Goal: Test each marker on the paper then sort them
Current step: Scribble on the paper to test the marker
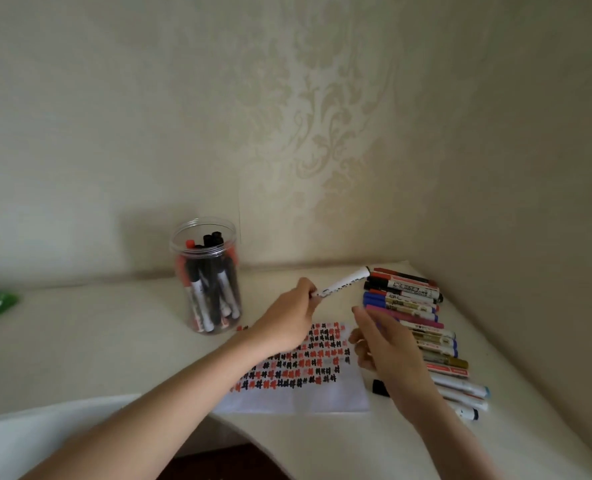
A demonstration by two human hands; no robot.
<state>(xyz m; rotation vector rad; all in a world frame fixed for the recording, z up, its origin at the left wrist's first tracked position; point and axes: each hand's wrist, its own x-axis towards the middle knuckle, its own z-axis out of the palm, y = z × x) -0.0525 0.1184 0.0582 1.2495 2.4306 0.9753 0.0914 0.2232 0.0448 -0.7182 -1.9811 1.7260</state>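
- White-barrelled marker (343,283) pinched at one end by the left hand (289,320), raised above the table, its uncapped tip pointing toward the far right.
- Right hand (381,344) hovers over the right edge of the paper, fingers loosely spread and straight; it appears to hold nothing.
- Black cap (380,388) lies on the table just beside the right wrist.
- Paper (298,393) flat on the table, under both hands, covered in rows of red and black test marks.
- Row of markers (422,327) lies side by side right of the paper: red, black, blue, pink, gold, white.
- Clear plastic jar (206,275) stands left of the paper, upright, holding black and red markers.
- Cream table (97,341) against a patterned wall.
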